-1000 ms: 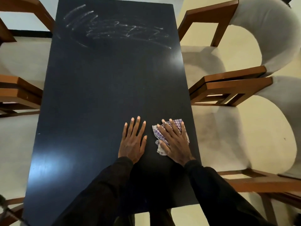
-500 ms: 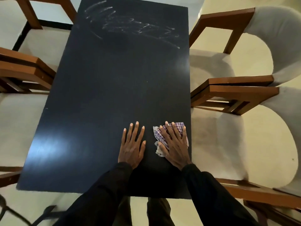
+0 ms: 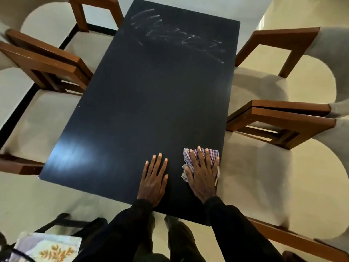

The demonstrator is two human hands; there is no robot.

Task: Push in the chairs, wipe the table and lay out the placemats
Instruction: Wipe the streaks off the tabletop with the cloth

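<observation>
You're pressing the checked cloth (image 3: 203, 155) flat under your right hand (image 3: 204, 173), fingers spread wide over it, right at the near right corner of the dark table (image 3: 151, 95). Your left hand (image 3: 154, 178) is lying just beside it, palm down, fingers fanned out, holding nothing, bracing on the bare top.

Watch that edge: the cloth is sitting so close to the table's right side that an outward stroke could, I'd say, drag it off onto the chair seat (image 3: 251, 167). And the pale streaks (image 3: 179, 35) are waiting at the far end, well apart from your hands; reaching for them while leaning on that left palm could leave fresh prints on the glossy surface.

The top is reading smooth, matte-dark and rectangular, catching a soft glare near the left. The cloth is thin, crumpled, purple-and-white. Around you, wooden-framed chairs (image 3: 279, 118) with cream padded seats are tucked close on both sides. A patterned piece, possibly a placemat (image 3: 49, 248), is lying low at the near left, off the table.
</observation>
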